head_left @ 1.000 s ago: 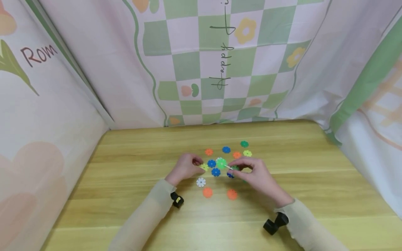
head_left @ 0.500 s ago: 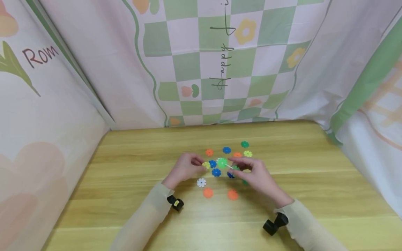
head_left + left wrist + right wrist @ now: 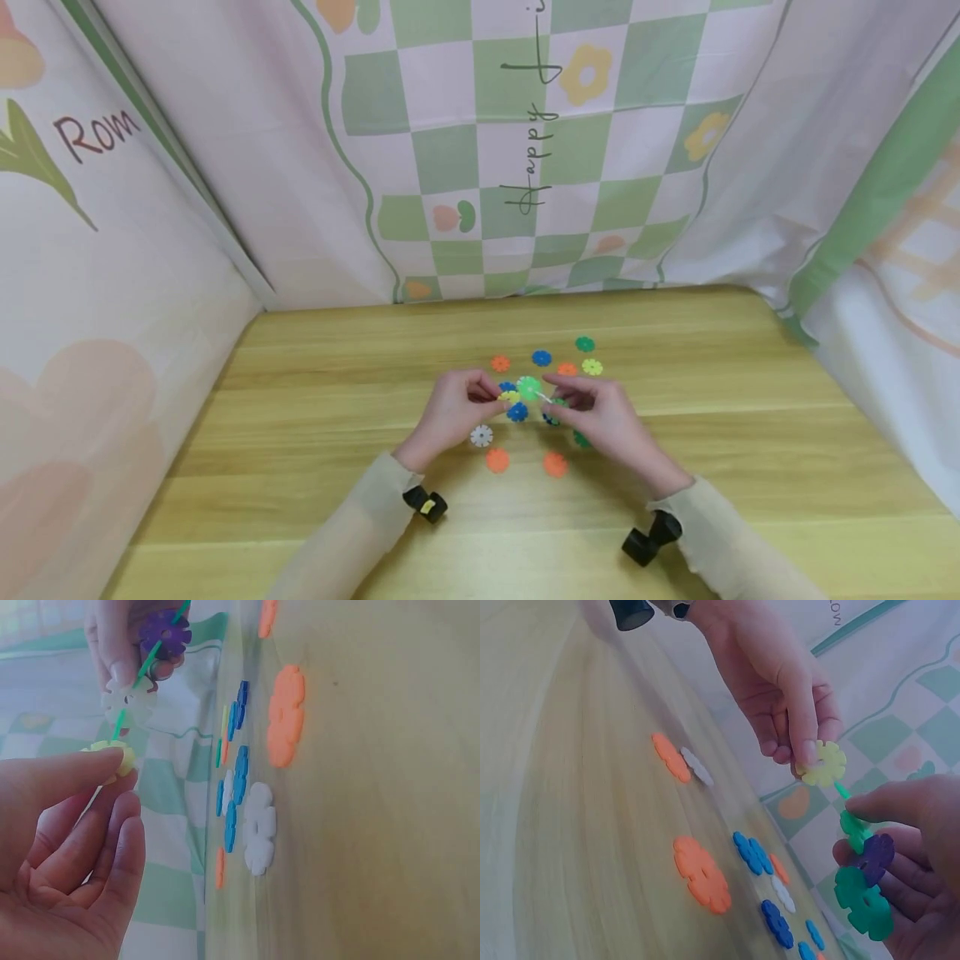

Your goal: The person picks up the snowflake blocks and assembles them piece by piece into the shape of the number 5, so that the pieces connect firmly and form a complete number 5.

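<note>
My left hand pinches a yellow notched flower disc between thumb and fingers. In the left wrist view, a thin green strand reaches that disc's edge. The strand passes through a pale disc and a purple disc. My right hand holds this strand; in the right wrist view its thumb is beside a small green disc, with a larger green disc below. In the head view, both hands are just above the loose discs, a light green disc between them.
Loose flower discs lie flat on the wooden table: two orange discs nearest me, a white disc at left, blue discs below the hands. Farther back are another blue disc and a green disc. Patterned curtains surround the table.
My left hand has moved to the right with the yellow disc, which now overlaps the blue discs and is close to the light green disc. My right hand has stayed almost in place.
</note>
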### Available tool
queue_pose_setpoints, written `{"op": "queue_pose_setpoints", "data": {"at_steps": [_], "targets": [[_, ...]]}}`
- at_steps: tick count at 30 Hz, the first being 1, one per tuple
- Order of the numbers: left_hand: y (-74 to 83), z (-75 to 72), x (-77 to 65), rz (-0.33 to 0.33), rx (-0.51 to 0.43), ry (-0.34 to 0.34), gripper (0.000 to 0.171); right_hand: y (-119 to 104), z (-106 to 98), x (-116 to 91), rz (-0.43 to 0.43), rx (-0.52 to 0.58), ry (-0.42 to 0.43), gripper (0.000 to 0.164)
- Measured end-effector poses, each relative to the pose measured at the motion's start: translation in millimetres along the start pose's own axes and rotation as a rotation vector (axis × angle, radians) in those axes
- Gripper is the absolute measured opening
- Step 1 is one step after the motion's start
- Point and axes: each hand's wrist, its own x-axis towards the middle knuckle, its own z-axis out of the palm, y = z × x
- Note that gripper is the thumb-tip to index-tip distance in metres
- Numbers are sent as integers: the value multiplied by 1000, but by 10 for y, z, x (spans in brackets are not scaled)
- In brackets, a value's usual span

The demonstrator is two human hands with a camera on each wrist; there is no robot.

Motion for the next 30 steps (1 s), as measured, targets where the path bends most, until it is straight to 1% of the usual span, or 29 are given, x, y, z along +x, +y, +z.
{"op": "queue_pose_setpoints", "data": {"at_steps": [5, 11, 14, 19, 24, 27, 30], "targets": [[5, 16, -7, 14, -1, 16, 11, -24, 30, -6, 11, 7, 1, 42], [29, 35, -7, 16, 2, 29, 10, -50, 74, -8, 21, 41, -56, 44], [38, 38, -6, 14, 1, 32, 10, -57, 97, -10, 46, 69, -64, 46], [28, 46, 1, 38, 16, 31, 10, -88, 113, -32, 96, 121, -68, 48], [31, 45, -2, 39, 9, 25, 10, -69, 112, -14, 121, 155, -37, 36], [37, 48, -5, 56, 5, 15, 8, -61, 100, 5, 144, 193, -12, 27], [35, 53, -7, 83, -1, 3, 7, -58, 87, 13, 175, 233, -8, 24]]}}
